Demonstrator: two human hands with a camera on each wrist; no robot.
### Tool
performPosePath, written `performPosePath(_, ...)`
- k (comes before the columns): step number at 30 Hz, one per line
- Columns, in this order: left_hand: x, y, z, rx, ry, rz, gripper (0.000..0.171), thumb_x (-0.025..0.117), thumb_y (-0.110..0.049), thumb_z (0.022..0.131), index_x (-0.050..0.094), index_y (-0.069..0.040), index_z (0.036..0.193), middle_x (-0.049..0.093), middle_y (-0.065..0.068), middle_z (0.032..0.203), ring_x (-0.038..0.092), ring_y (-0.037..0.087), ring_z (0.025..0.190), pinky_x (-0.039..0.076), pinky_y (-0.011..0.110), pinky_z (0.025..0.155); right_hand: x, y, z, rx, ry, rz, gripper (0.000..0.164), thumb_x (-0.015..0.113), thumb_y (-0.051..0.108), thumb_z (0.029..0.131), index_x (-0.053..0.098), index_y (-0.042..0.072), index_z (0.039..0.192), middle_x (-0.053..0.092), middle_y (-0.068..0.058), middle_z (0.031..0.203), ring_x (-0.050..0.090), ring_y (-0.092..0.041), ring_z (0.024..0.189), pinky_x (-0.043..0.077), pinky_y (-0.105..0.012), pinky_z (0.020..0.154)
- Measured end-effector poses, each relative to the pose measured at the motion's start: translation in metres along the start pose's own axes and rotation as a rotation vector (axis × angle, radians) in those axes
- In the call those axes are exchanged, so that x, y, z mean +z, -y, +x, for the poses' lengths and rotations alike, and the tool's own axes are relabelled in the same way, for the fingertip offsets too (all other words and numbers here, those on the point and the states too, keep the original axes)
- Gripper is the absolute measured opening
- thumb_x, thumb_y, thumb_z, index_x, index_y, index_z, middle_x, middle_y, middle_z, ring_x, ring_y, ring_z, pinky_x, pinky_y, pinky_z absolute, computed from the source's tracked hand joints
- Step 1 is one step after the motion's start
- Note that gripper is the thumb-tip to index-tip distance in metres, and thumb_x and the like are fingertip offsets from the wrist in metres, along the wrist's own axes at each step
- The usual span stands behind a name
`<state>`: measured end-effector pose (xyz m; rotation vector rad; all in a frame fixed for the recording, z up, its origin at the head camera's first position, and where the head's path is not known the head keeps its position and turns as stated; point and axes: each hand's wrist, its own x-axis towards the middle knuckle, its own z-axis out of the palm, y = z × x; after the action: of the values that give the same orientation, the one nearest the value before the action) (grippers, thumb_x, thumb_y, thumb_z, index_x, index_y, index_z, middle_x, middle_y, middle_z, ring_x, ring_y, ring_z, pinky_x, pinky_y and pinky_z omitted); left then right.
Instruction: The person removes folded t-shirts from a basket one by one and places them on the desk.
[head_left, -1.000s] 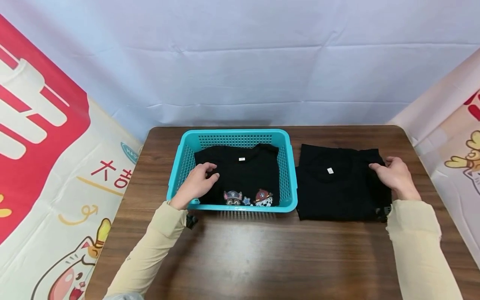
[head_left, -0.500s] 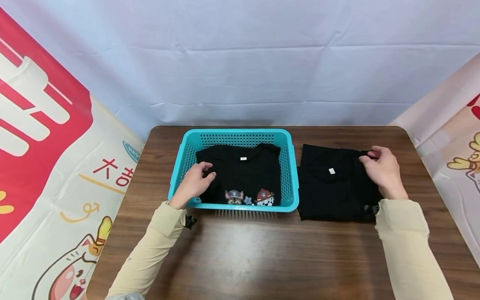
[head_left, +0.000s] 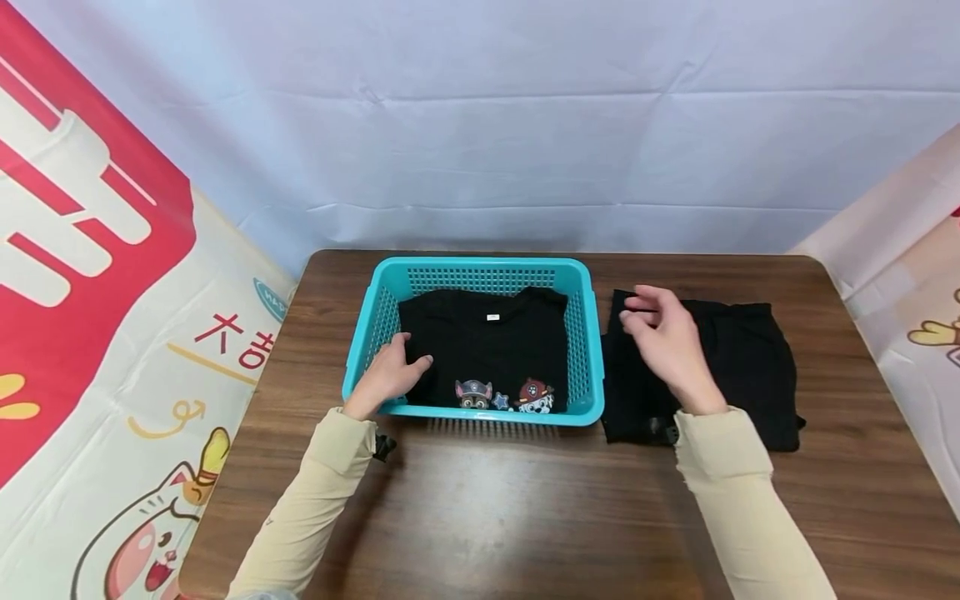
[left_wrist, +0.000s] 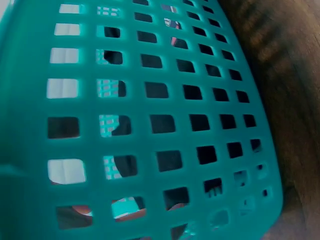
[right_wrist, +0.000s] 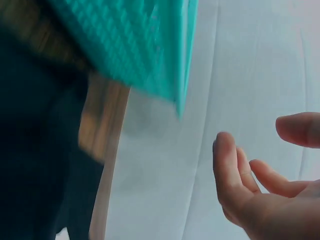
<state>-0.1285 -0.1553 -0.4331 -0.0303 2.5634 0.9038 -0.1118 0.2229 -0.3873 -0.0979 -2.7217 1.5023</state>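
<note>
A turquoise plastic basket (head_left: 483,415) holds a folded black T-shirt (head_left: 480,346) with a small white neck label and cartoon dog prints. My left hand (head_left: 388,375) reaches over the basket's left end, fingers loosely bent at the shirt's left side. In the left wrist view the perforated wall (left_wrist: 135,102) hides most of that hand. To the right of the basket lies folded black clothing (head_left: 742,358). Above its left part is my right hand (head_left: 670,343), and the right wrist view shows its fingers and thumb apart with nothing between them.
Everything stands on a brown wooden table (head_left: 487,508). White cloth (head_left: 480,150) hangs behind its far edge. Printed cloths with cartoon figures hang at the left (head_left: 150,400) and right sides. The basket's right end sits close beside the black clothing.
My right hand has left the clothing's right edge and moved left towards the basket. The clothing's right portion shows now; its white label no longer does. The left hand has barely moved.
</note>
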Motion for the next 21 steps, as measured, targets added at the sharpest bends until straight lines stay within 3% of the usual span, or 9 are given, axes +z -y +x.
performPosePath(2,0.001,0.001,0.001,-0.01,0.007,-0.005,0.071,0.05,-0.035,0.099,0.018,0.0,0.151,0.028,0.027,0.154,0.029,0.041,0.142,0.032,0.055,0.111,0.012,0.007,-0.001,-0.015,0.035,0.013,0.051,0.051,0.022,0.098,0.038,0.003,0.144,0.054,-0.019,0.136,0.058,-0.029,0.114,0.05,-0.039,0.091)
performPosePath(6,0.002,0.0,0.003,-0.017,0.015,-0.011,0.07,0.05,-0.035,0.099,0.019,0.0,0.151,0.029,0.026,0.154,0.03,0.04,0.141,0.032,0.054,0.112,0.033,0.015,-0.003,-0.035,0.149,0.024,0.051,0.052,0.02,0.098,0.037,0.002,0.144,0.05,-0.019,0.14,0.054,-0.034,0.123,0.047,-0.051,0.096)
performPosePath(13,0.002,0.002,0.009,-0.033,0.03,-0.001,0.069,0.048,-0.037,0.099,0.02,-0.001,0.151,0.03,0.026,0.153,0.031,0.041,0.141,0.033,0.054,0.111,0.063,0.017,-0.009,-0.019,0.292,0.037,0.053,0.052,0.022,0.099,0.034,0.004,0.146,0.039,-0.018,0.149,0.044,-0.038,0.133,0.041,-0.054,0.105)
performPosePath(21,0.003,0.007,0.009,-0.068,0.056,-0.053,0.072,0.049,-0.037,0.099,0.016,-0.002,0.152,0.025,0.025,0.156,0.028,0.041,0.142,0.031,0.055,0.112,0.088,0.014,-0.015,0.016,0.396,-0.053,0.063,0.054,0.027,0.097,0.029,0.0,0.148,0.029,-0.022,0.154,0.03,-0.039,0.141,0.029,-0.057,0.112)
